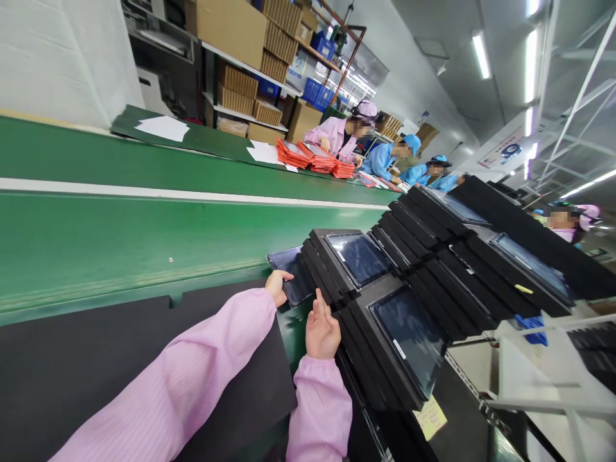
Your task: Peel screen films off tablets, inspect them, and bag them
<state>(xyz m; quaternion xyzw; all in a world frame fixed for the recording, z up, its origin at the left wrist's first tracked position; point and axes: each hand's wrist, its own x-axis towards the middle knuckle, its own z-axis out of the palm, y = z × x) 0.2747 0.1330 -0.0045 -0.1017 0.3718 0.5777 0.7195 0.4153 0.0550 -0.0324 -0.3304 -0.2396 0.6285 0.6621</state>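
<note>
My left hand [278,285], in a pink sleeve, grips the near edge of a dark flat screen panel [294,272] that lies partly pulled out from a stack of black foam trays [332,269]. My right hand [321,329] rests with its fingers up against the side of the same stack, just right of the panel. More black trays [409,333] stand fanned out to the right, some with a glossy screen [360,255] in them. A black foam sheet [96,366] lies under my arms.
A green conveyor belt [120,237] runs past on the left. Across it sit several workers in pink and blue coats [337,135] with stacks of red trays [312,157]. Shelves of cardboard boxes [250,83] stand behind. A yellow note [432,417] hangs near the trays.
</note>
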